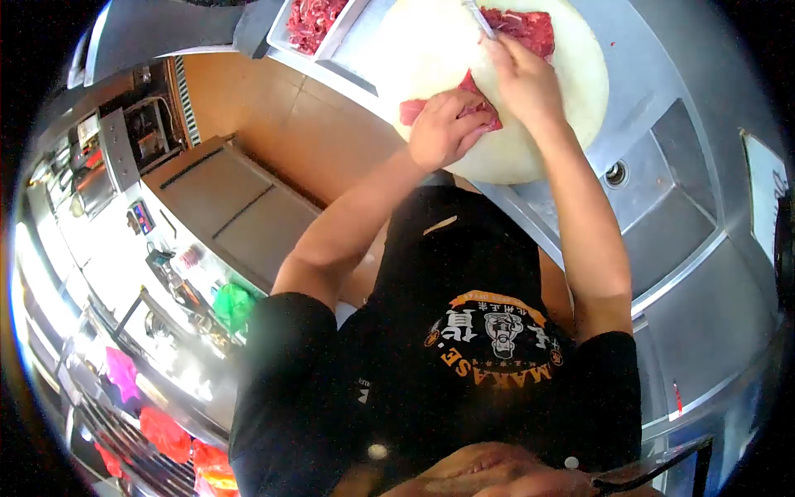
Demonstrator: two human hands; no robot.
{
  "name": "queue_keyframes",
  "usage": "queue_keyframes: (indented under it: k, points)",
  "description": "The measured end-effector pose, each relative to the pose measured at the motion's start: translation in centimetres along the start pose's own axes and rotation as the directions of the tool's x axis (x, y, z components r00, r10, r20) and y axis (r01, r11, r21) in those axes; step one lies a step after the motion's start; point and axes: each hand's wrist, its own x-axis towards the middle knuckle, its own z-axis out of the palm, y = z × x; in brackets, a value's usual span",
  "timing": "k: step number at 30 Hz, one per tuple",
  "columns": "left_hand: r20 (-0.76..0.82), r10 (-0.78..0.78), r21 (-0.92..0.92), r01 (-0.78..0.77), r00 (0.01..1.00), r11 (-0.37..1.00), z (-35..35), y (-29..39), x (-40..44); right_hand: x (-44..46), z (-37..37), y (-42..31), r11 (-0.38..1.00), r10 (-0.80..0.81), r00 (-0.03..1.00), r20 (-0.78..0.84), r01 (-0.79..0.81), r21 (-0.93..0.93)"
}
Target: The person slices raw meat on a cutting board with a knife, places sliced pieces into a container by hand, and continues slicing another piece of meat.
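Observation:
On a round white cutting board (580,91) lie pieces of raw red meat. My left hand (448,128) rests with its fingers curled on a piece of meat (489,116) near the board's front edge. To its right, my right hand (527,83) is closed around a knife (478,18), whose blade points toward the top of the view; the handle is mostly hidden in the hand. A larger piece of meat (534,31) lies on the board just beyond my right hand.
A white tray of cut meat (311,25) stands left of the board, at the top edge. Right of the board is a metal sink (654,178) with a drain. At the left, a counter holds a green bag (234,306) and other items.

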Motion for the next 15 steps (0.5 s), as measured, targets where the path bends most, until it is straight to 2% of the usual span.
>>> queue_keyframes:
  k: [1, 2, 3, 5, 7, 9, 13, 15]
  points:
    - [-0.016, -0.02, 0.003, 0.02, 1.0, 1.0, -0.1, 0.2, -0.1, -0.9, -1.4, 0.2, 0.999, 0.02, 0.999, -0.035, -0.019, 0.046]
    - [-0.018, -0.07, -0.022, 0.07, 0.997, 0.997, 0.0, 0.2, -0.4, -2.9, -2.8, 0.4, 0.999, 0.025, 1.0, 0.01, -0.025, 0.039]
    - [-0.025, -0.058, -0.016, 0.058, 0.998, 0.998, 0.3, -0.1, -0.9, -5.4, -4.4, 0.5, 0.999, 0.033, 0.998, 0.054, -0.035, 0.032]
    - [-0.046, -0.03, -0.003, 0.03, 0.999, 1.0, 1.1, -0.9, -1.5, -10.9, -6.1, 0.9, 0.998, -0.057, 0.994, 0.093, 0.06, -0.024]
    - [0.012, -0.027, 0.041, 0.027, 1.0, 0.999, 0.7, -0.6, -1.3, -15.9, -7.3, 2.2, 0.986, 0.04, 0.977, 0.209, -0.006, -0.164]
    - [0.032, -0.02, 0.076, 0.017, 0.999, 0.997, 0.5, -0.4, -1.1, -19.0, -8.2, 2.4, 0.977, 0.073, 0.97, 0.23, -0.024, -0.212]
    - [0.012, -0.004, 0.067, 0.003, 1.0, 0.998, 0.7, -0.5, -1.0, -18.2, -7.2, 2.8, 0.98, 0.052, 0.975, 0.214, -0.008, -0.2]
    - [0.011, -0.021, 0.06, 0.021, 1.0, 0.998, 0.8, -0.6, -1.1, -14.2, -4.9, 2.6, 0.989, 0.026, 0.973, 0.231, 0.008, -0.148]
